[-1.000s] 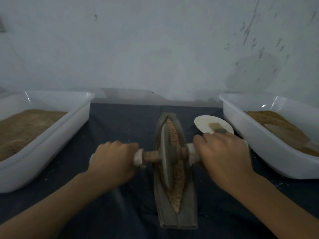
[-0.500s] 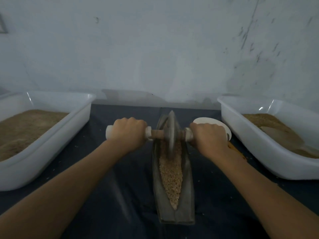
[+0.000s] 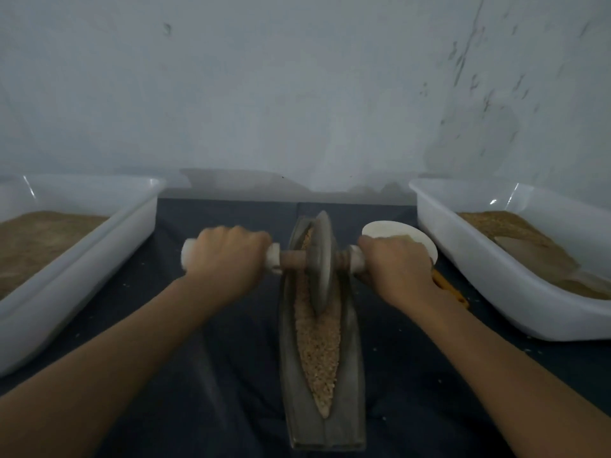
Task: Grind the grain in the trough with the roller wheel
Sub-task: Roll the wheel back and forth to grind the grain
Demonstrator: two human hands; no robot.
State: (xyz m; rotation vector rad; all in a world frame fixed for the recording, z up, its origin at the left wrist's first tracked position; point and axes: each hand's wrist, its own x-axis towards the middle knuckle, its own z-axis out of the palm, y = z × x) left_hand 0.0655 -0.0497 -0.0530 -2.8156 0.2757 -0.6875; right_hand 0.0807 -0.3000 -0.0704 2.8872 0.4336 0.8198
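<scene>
- A long stone trough [image 3: 287,385] holds grain [image 3: 318,352] on a dark cloth.
- The left hand [image 3: 228,259] and right hand [image 3: 396,266] curl around the axle handles, with the roller wheel [image 3: 321,259] upright between them, toward the trough's far end.
- White tubs flank them.

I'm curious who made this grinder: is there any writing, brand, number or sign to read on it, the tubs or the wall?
None: no text shows on the trough, roller wheel, white tubs or wall; its dark specks are only stains.
</scene>
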